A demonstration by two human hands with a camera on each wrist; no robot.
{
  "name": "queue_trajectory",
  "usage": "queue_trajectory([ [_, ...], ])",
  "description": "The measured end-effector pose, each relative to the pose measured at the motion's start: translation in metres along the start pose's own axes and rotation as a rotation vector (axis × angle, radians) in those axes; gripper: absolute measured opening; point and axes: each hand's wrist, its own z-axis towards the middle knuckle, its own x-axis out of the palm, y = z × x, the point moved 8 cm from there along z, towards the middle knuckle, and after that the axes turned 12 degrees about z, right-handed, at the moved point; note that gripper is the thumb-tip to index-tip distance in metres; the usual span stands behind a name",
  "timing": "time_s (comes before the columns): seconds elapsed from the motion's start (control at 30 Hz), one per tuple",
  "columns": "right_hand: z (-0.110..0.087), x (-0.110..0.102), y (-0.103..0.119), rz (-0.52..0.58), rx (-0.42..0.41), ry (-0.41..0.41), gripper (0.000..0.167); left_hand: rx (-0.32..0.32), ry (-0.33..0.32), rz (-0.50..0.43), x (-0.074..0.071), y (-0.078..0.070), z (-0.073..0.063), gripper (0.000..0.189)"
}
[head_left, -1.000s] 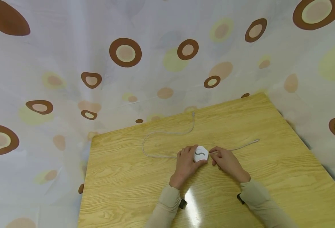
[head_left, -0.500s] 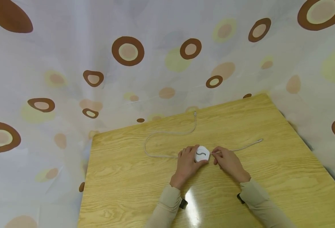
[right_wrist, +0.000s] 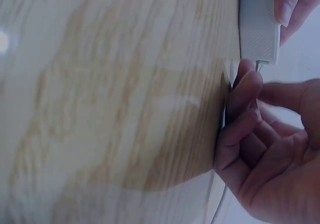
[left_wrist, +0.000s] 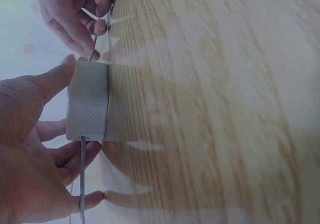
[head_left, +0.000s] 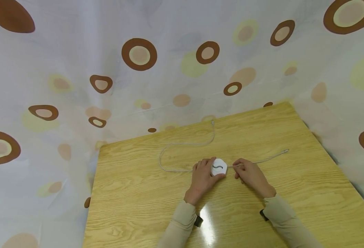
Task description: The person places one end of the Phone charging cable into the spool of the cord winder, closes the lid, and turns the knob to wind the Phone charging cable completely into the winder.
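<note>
A white hexagonal cable winder (head_left: 219,167) with an S-shaped slot on top rests on the wooden table. My left hand (head_left: 202,179) grips it by its edges, thumb on the near side and fingers at the far side. In the left wrist view a grey-white cable (left_wrist: 83,179) leaves the winder's textured side wall (left_wrist: 89,116). Just right of the winder, my right hand (head_left: 250,176) pinches the cable between thumb and index finger. In the right wrist view the pinching fingertips (right_wrist: 250,86) are close below the winder (right_wrist: 257,26), with the other fingers curled.
Left of the winder the cable curves (head_left: 160,156) back to a plug (head_left: 212,122) near the table's far edge. Its other end, a small plug (head_left: 285,151), lies to the right. A patterned sheet (head_left: 169,69) hangs behind the wooden table (head_left: 132,193).
My right hand has moved slightly right, away from the winder, with the cable pinched. The right plug and the left loop of cable have shifted right too. My left hand stays in place.
</note>
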Motion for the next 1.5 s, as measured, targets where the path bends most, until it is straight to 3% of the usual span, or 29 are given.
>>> queue_trajectory([
  [0.17, 0.002, 0.009, 0.005, -0.007, -0.040, 0.043, 0.027, 0.006, -0.004, 0.000, 0.000, 0.000, 0.000, 0.073],
  [0.37, 0.001, 0.010, 0.007, -0.045, -0.058, 0.024, 0.024, 0.015, -0.011, 0.003, 0.003, -0.001, 0.000, 0.073],
  [0.73, 0.000, -0.003, 0.003, -0.031, -0.037, 0.008, 0.026, 0.002, -0.008, -0.009, 0.002, 0.001, 0.000, 0.073],
  [0.93, 0.002, 0.001, 0.003, 0.002, -0.026, 0.029, 0.028, -0.004, -0.002, -0.018, 0.000, 0.002, -0.001, 0.073],
  [1.13, 0.003, 0.008, 0.007, -0.039, -0.039, 0.034, 0.025, -0.002, 0.004, -0.026, 0.001, 0.002, -0.001, 0.073],
  [1.5, 0.000, 0.000, 0.006, -0.034, -0.032, 0.003, 0.024, 0.003, 0.001, -0.026, 0.002, 0.002, -0.001, 0.073],
])
